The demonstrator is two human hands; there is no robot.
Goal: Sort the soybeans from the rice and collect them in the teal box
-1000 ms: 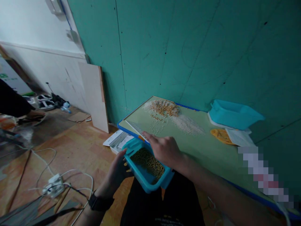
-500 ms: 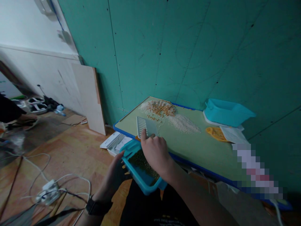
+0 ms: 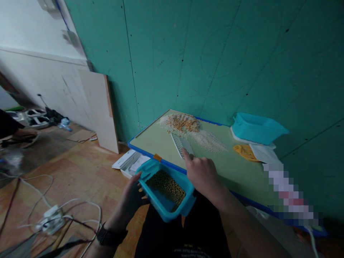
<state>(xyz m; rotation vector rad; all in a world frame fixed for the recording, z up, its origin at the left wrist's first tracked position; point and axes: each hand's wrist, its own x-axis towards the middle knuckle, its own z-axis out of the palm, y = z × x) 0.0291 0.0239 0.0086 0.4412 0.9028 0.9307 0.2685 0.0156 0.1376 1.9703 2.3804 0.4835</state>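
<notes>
My left hand [image 3: 133, 195] grips the left side of a blue plastic bin [image 3: 166, 216], its thumb on the rim. Dark green grains and yellow beans [image 3: 168, 186] lie inside the bin, which sits just below the table's near edge. With my right hand [image 3: 202, 175] I hold a pale slotted scraper [image 3: 179, 145], index finger stretched along it, over the light green tabletop [image 3: 150, 139]. Beyond the scraper lies a heap of yellow beans [image 3: 185, 123] on white grains. A second mound of white grains [image 3: 208, 141] lies to its right.
At the table's right stand a blue tub [image 3: 258, 129], a yellow cloth-like item [image 3: 245, 152] and white paper [image 3: 266, 153]. An open white box [image 3: 129, 163] is below the left edge. A power strip with cables [image 3: 53, 220] lies on the floor. A board [image 3: 99, 111] leans on the wall.
My right hand has moved right with the scraper, away from above the bin, uncovering the beans inside. The scraper is now turned more edge-on. My left hand stays on the bin.
</notes>
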